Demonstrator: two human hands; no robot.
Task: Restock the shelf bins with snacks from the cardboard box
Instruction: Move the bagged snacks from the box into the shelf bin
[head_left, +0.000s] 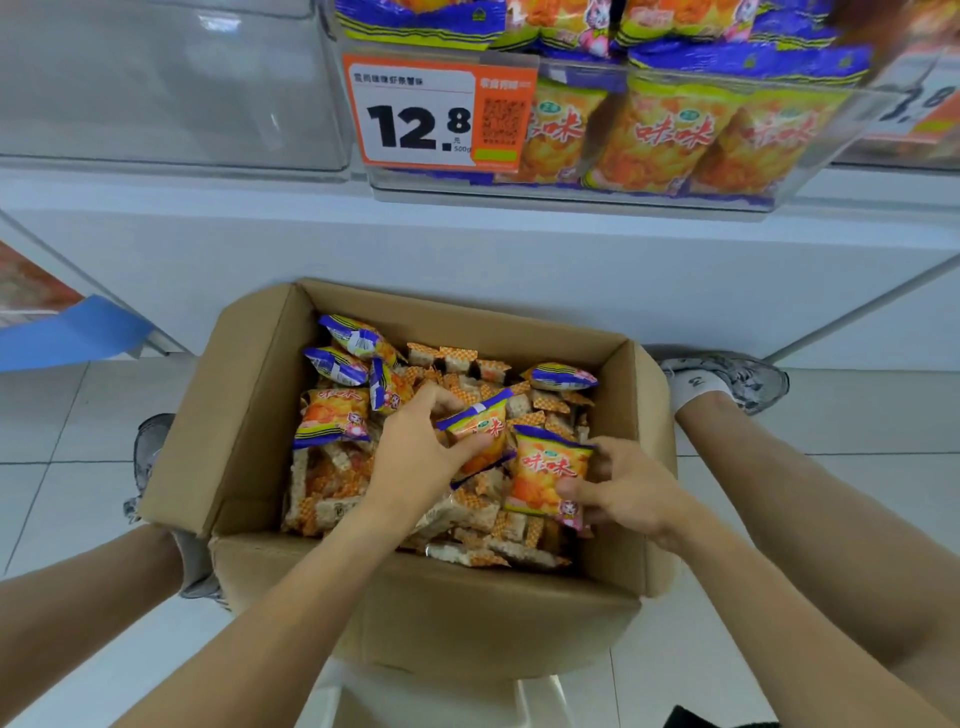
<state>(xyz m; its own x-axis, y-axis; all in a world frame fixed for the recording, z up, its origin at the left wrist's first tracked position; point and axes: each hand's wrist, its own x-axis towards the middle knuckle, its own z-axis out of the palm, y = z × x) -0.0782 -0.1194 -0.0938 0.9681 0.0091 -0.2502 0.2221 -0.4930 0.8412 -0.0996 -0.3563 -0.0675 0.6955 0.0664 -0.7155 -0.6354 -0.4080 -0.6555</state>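
picking step — both hands in the cardboard box (249, 415)
left hand (415, 457) grips one snack packet (480, 431), right hand (628, 493) pinches another packet (545, 473) — next, lift both to the shelf bin (810, 150).

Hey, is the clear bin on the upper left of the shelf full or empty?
Empty, as far as shown: the clear bin holds no packets, unlike the stocked bin beside it. Its top is cut off.
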